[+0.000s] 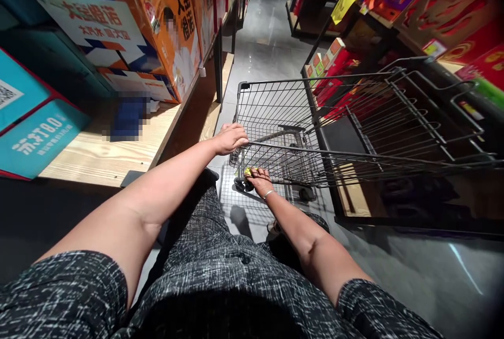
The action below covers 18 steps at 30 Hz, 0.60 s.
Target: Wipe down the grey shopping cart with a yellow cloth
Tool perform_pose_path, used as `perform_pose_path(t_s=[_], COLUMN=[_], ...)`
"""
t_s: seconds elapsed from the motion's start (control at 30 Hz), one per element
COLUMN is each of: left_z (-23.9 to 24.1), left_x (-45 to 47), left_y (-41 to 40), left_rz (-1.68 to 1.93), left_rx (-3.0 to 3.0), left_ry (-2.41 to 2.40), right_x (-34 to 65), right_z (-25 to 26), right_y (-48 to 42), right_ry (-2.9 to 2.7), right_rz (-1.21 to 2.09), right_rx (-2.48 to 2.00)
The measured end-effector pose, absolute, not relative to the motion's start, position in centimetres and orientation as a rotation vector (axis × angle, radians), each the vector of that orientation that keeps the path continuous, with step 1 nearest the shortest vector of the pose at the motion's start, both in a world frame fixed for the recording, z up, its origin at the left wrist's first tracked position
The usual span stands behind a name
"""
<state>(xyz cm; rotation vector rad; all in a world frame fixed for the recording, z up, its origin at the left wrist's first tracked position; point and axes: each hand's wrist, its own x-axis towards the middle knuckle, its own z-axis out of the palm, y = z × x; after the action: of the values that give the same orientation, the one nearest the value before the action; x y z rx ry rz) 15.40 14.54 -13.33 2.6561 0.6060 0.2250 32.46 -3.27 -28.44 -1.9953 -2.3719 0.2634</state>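
Note:
A black wire shopping cart (354, 118) stands in a store aisle in front of me. My left hand (230, 138) is closed over the cart's near top rim at its left corner. My right hand (259, 179) reaches down low to the cart's near lower frame, fingers curled on a small yellow-green thing (248, 172) by a black wheel (244, 184). A silver bracelet sits on the right wrist. My knees in a black-and-white patterned garment fill the bottom of the view.
A wooden shelf (118, 150) on the left carries teal boxes (35, 129) and orange-and-white cartons (173, 29). Red gift boxes (444, 8) line dark shelves on the right. The grey glossy floor (268, 29) runs ahead between them.

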Motion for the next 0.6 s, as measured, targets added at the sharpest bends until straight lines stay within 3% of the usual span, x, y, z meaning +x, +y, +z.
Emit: perform_pose_path(t_s=[0.37, 0.47, 0.6], left_z=[-11.7, -10.8, -10.6], left_x=[16.1, 17.7, 19.3], left_y=[13.8, 11.6, 9.2], left_rz=[0.121, 0.114, 0.061], left_rx=[2.719, 2.743, 2.723], left_ry=[0.707, 0.697, 0.737], right_x=[41.7, 41.7, 39.2], right_z=[-18.0, -19.4, -24.9], right_y=[-5.0, -4.9, -4.7], right_ry=[-1.851, -1.831, -2.01], right_rz=[-0.347, -0.229, 0.038], right_rx=[-1.732, -1.831, -1.98])
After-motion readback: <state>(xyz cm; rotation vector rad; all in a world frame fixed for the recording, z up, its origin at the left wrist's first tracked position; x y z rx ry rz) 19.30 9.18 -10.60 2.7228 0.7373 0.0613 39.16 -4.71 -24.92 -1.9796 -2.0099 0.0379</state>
